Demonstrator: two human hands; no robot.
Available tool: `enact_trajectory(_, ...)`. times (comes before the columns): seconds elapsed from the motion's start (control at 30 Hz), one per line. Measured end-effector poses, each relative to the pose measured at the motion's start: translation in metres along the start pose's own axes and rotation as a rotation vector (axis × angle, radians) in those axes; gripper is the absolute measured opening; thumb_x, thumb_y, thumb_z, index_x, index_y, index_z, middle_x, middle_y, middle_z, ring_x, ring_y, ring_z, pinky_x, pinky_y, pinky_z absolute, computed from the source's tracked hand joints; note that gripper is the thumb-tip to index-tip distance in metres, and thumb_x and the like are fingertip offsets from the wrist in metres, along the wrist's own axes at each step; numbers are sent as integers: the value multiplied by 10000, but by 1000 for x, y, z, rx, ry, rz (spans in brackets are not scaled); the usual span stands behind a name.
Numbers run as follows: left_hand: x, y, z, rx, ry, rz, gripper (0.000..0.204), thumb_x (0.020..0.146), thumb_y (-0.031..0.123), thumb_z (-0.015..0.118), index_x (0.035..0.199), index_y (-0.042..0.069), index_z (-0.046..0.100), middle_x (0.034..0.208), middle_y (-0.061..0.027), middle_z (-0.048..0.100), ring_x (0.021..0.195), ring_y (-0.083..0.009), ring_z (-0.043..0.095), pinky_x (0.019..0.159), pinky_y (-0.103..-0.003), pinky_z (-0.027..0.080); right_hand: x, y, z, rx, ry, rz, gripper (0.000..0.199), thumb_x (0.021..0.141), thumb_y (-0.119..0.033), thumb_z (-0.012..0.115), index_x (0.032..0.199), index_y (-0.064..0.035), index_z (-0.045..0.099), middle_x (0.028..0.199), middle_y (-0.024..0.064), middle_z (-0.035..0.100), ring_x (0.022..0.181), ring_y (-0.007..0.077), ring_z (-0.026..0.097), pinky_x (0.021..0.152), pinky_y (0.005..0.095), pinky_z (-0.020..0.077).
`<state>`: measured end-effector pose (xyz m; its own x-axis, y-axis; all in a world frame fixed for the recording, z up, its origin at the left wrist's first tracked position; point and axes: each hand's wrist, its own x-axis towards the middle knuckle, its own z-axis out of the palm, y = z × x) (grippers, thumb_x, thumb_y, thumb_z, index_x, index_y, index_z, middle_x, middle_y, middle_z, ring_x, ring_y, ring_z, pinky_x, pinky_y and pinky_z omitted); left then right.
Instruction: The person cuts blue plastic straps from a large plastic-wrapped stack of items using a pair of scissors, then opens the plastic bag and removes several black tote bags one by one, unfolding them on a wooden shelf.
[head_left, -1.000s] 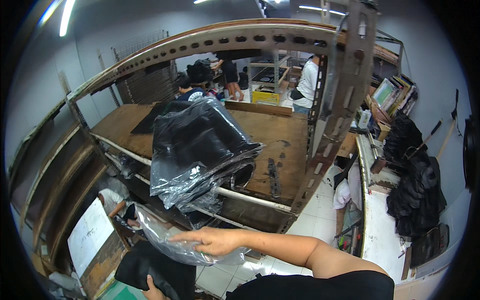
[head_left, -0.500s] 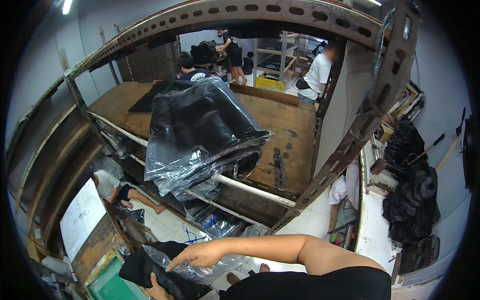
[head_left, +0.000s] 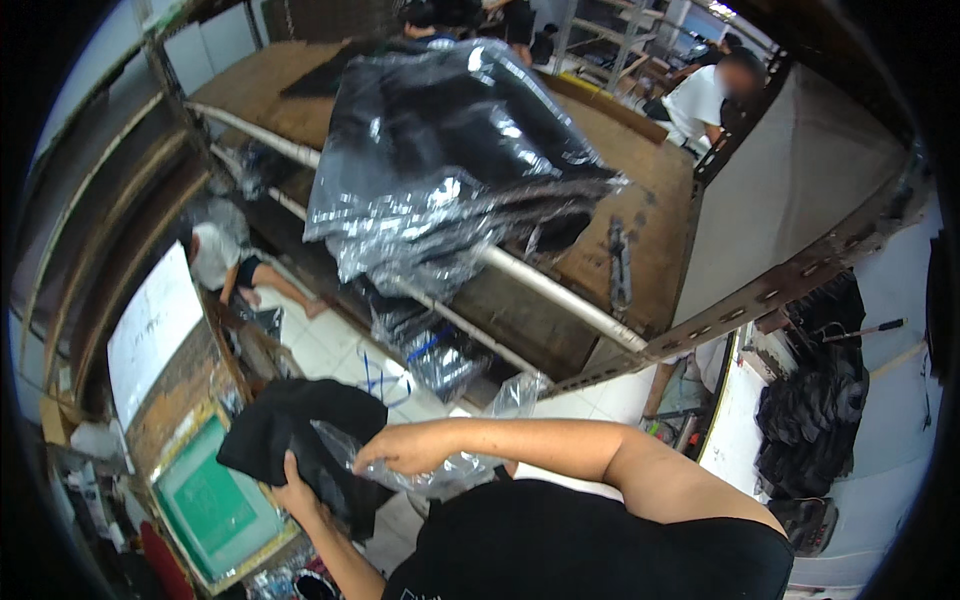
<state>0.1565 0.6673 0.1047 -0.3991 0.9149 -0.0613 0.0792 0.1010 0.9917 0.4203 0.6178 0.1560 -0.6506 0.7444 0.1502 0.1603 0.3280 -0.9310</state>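
A folded piece of black cloth [head_left: 300, 415] hangs in front of me at the lower left. My left hand [head_left: 296, 490] grips its near edge, thumb on top and the other fingers hidden beneath. Beside it, my right hand [head_left: 408, 450] has its fingers closed on a crumpled clear plastic bag [head_left: 455, 477]. One end of the plastic lies against the cloth, and the rest trails below my right wrist. Whether the cloth is partly inside the bag, I cannot tell.
A stack of black goods in clear plastic [head_left: 460, 140] lies on a wooden shelf [head_left: 650, 235] ahead. At the lower left is a green framed screen [head_left: 215, 490]. A person [head_left: 225, 260] sits on the floor at left; black bundles [head_left: 815, 400] line the right side.
My view has tilted down and shifted. Both hands have moved slightly apart; the cloth is raised and more spread out, and the right hand has drawn back with the plastic.
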Motion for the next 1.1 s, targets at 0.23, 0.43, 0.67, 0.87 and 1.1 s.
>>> enact_trajectory(0.23,13,9,4,-84,-21,-41,547,899,164,774,1339,-89,569,1303,-153,653,1126,-254,645,986,-361,507,9,14,-41,201,73,154,481,937,70,462,1396,-15,580,1418,176,608,1349,268,552,1151,383,411)
enact_trajectory(0.43,6,26,-18,96,4,-125,693,887,329,779,1328,-154,553,1342,-235,628,1206,-329,612,1063,-391,457,-82,118,-130,856,806,163,402,950,1,534,1338,-37,631,1266,116,678,1061,207,672,892,352,564)
enact_trajectory(0.67,-5,25,-1,263,122,-5,783,782,565,795,1105,-139,679,1041,-289,733,1012,-408,721,896,-458,551,-291,231,-175,-780,870,483,560,919,-343,646,1377,-23,600,1398,198,610,1301,357,569,1131,477,416)
enact_trajectory(0.87,-24,13,11,81,-31,-21,600,856,475,738,1090,-77,712,1029,-287,732,998,-397,723,891,-467,542,-290,247,-225,-1070,774,297,511,1018,-365,538,1387,-16,591,1420,245,589,1344,413,535,1163,501,377)
enact_trajectory(1.1,-55,22,-3,-23,-150,-2,574,879,427,738,1144,-80,688,1052,-247,742,1010,-378,715,919,-436,525,-223,208,-224,-1113,889,523,502,1019,-373,528,1376,-29,604,1405,245,599,1332,418,544,1152,506,387)
